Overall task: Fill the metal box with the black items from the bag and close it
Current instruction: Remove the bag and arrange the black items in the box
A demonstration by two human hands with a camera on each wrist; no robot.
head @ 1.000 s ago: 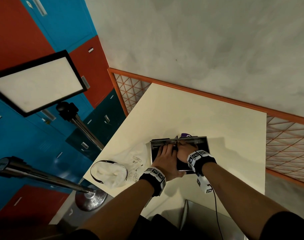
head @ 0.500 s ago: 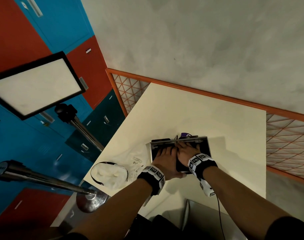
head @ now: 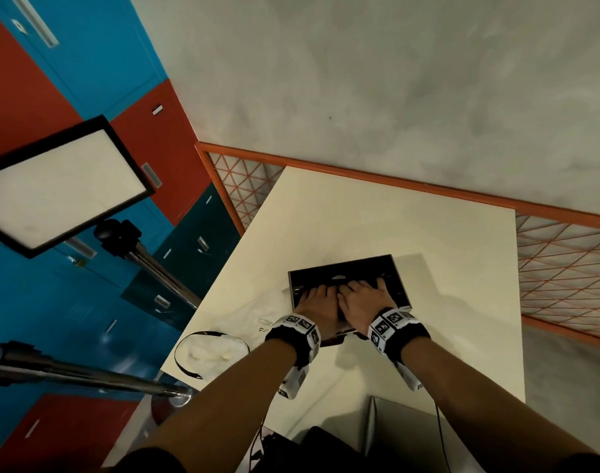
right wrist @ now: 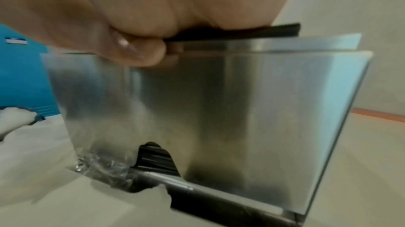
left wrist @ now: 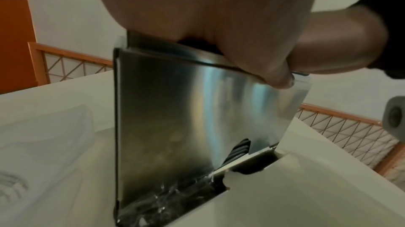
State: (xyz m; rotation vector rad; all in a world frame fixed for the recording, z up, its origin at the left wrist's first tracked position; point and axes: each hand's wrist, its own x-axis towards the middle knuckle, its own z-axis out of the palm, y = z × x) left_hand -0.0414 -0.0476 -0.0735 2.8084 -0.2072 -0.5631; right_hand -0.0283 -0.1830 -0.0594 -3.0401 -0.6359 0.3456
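The metal box stands on the cream table, its dark lid lying flat on top. My left hand and right hand lie side by side on the lid and press it with straight fingers. In the left wrist view the left hand has its thumb on the front rim above the shiny wall. In the right wrist view the right hand rests its thumb at the lid's black edge. A ribbed black item shows through a notch low in the wall. The box's inside is hidden.
A crumpled white bag lies left of the box, and a white pouch with a black band sits at the table's near left corner. Clear plastic bunches at the box's foot. An orange mesh rail borders the table. A light panel stands at the left.
The lid has come down flat under both hands. The purple thing behind the box is no longer seen. My hands have slid a little farther onto the lid.
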